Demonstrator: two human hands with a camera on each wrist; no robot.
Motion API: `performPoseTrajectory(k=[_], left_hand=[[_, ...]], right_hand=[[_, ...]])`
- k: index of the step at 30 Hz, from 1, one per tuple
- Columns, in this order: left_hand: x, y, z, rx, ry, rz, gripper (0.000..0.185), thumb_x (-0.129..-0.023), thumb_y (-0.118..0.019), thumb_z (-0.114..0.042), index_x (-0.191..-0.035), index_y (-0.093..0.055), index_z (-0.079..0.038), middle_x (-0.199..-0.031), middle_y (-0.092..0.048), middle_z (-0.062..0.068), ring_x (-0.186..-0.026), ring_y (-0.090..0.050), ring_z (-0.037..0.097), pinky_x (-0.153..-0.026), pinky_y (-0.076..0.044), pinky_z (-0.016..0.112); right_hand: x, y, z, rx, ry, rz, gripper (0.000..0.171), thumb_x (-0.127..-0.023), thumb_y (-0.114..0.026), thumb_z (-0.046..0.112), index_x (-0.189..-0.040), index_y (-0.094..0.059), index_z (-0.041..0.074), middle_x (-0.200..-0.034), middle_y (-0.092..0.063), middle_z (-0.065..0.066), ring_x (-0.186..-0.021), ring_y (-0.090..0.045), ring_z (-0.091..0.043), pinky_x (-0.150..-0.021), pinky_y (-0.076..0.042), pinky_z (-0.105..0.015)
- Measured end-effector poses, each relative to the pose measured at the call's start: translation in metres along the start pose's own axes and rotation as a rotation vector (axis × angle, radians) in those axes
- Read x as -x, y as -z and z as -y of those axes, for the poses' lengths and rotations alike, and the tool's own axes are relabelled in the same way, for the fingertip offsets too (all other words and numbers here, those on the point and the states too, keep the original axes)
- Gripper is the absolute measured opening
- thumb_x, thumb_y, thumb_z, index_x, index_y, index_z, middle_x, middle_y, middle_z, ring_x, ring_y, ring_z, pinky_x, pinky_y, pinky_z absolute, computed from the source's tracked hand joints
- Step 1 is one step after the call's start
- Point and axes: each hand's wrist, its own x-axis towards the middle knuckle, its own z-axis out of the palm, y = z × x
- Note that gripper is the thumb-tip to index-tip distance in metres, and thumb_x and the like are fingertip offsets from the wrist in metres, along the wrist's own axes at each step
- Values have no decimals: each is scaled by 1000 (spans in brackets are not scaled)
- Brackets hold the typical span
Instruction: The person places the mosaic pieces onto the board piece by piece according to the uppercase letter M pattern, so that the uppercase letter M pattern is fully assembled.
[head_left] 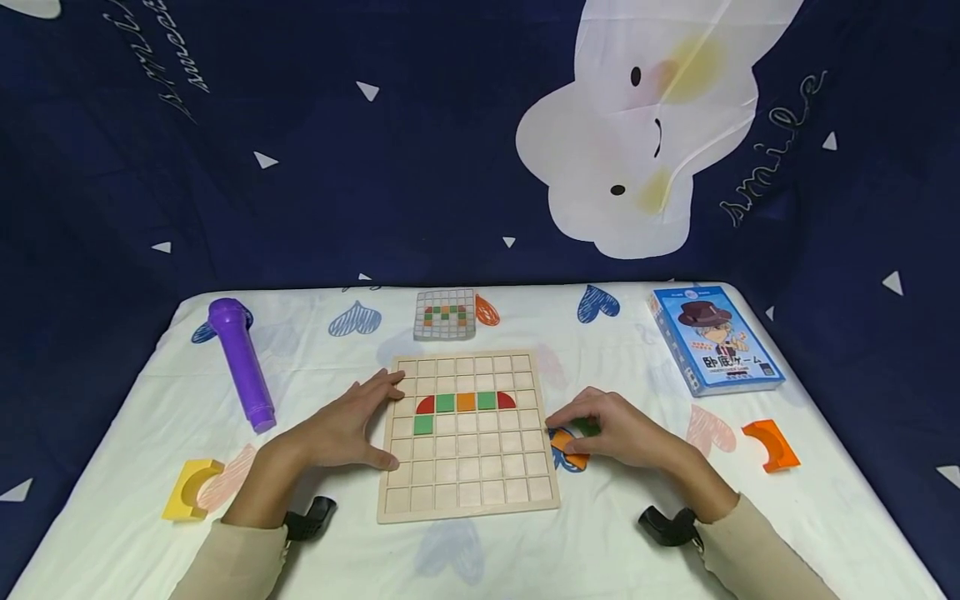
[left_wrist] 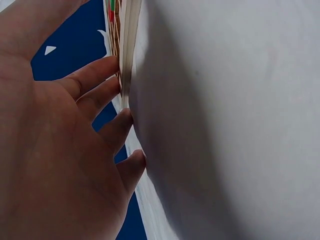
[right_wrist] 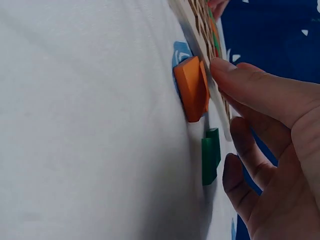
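A wooden grid board (head_left: 468, 467) lies in the middle of the white cloth. One row on it holds red, green, orange, green and red pieces (head_left: 466, 402), with a single green square (head_left: 423, 424) below its left end. My left hand (head_left: 375, 417) rests flat against the board's left edge, fingers spread (left_wrist: 107, 115). My right hand (head_left: 581, 433) hovers just right of the board with its fingers loosely curved (right_wrist: 227, 120) over an orange piece (right_wrist: 192, 87) and a small green block (right_wrist: 210, 155). Both pieces lie on the cloth, and I see no grip on either.
A pattern card (head_left: 446, 314) lies behind the board. A purple cylinder (head_left: 242, 362) and a yellow arch block (head_left: 191, 489) are at the left. A blue game box (head_left: 712, 337) and an orange arch block (head_left: 772, 444) are at the right. Dark blue cloth hangs behind.
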Motion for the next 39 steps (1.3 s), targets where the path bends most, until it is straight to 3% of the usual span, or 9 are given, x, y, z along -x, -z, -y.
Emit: performPoseTrajectory(k=[10,25,39], left_hand=[[0,0,1,2,1,1,87,-64,-92,-43,-135,-53,-10,-169,-30,9,-160,-16,39,-129,-15,66],[-1,-2,2,-3,9,1,88,-64,-92,-43,-136,-53,-11,-169,-30,8,-160,-17,39,-129,-15,66],[-1,-1,2,-3,1,-1,88,-64,-92,-43,-136,-53,-10,-169,-30,8,-160,-17,39,-129,-15,66]], right_hand=[[1,-4,-7,-18,-1,9,29,-86,-82,21,-115,-78,23,-115,-77,9,-104,-62,-6,-88,-55,-23],[-5,-3,-6,26,-8,7,19,-84,-83,22,-102,-80,25,-106,-75,13,-105,-64,-6,-98,-54,-25],[-9,0,0,92,-7,7,21,-84,-83,16,-103,-82,23,-102,-74,15,-96,-66,-3,-91,-57,-24]])
